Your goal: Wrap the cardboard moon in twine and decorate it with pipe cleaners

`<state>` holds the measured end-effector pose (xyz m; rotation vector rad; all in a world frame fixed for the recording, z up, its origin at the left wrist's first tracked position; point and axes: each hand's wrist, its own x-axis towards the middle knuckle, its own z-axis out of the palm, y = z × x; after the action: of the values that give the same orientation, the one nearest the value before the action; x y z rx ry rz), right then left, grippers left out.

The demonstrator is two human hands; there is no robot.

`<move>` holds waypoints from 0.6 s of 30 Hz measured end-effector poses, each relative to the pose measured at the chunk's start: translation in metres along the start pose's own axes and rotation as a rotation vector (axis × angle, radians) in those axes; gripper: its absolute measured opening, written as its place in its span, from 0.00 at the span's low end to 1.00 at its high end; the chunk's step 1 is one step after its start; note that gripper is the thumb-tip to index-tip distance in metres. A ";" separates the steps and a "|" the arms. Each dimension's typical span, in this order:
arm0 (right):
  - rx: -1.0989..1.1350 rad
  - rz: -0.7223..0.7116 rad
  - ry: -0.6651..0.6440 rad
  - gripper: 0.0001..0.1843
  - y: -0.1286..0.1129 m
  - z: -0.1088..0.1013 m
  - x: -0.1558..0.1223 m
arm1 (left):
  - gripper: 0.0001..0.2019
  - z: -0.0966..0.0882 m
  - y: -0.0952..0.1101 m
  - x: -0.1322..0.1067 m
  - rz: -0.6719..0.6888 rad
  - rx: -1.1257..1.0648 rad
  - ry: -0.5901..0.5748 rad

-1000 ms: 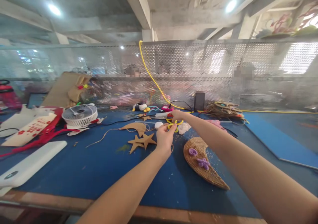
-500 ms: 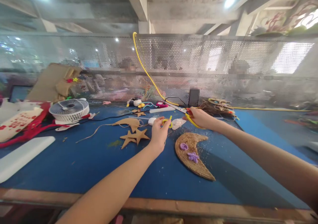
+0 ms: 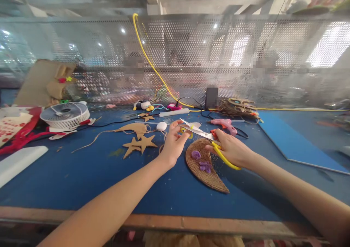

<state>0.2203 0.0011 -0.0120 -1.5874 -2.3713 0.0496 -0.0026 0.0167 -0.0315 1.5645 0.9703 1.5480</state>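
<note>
My left hand (image 3: pixel 172 146) pinches a small yellow fuzzy loop (image 3: pixel 190 135), which looks like bent pipe cleaner. In my right hand (image 3: pixel 234 150) are scissors (image 3: pixel 201 132) with red and yellow handles. Their blades are parted and lie at the yellow loop, close to my left fingertips. Below my hands a crescent moon wrapped in brown twine (image 3: pixel 206 179) lies flat on the blue table (image 3: pixel 109 188). On the moon sit a purple ring (image 3: pixel 195 154) and a purple flower (image 3: pixel 205 167). My right fingers partly cover the moon's upper tip.
Left of my hands lie cardboard stars (image 3: pixel 144 143) and a cardboard crescent (image 3: pixel 136 128). A pink glue gun (image 3: pixel 225 124) rests behind my right hand. Farther left are a white fan (image 3: pixel 65 115) and a white foam block (image 3: pixel 24 163). A perforated metal screen (image 3: pixel 180 64) runs along the back.
My right hand has brought the scissors nearer and lower, so the blades now reach the yellow loop at my left hand. The pink glue gun has come into sight. The whole view has shifted slightly.
</note>
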 end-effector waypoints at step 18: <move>-0.058 0.062 -0.107 0.26 -0.005 -0.001 0.006 | 0.03 0.009 -0.019 0.009 -0.097 -0.036 0.031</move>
<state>0.2137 0.0046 -0.0086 -1.7259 -2.4234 0.0804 0.0063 0.0332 -0.0447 1.4519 1.0150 1.5177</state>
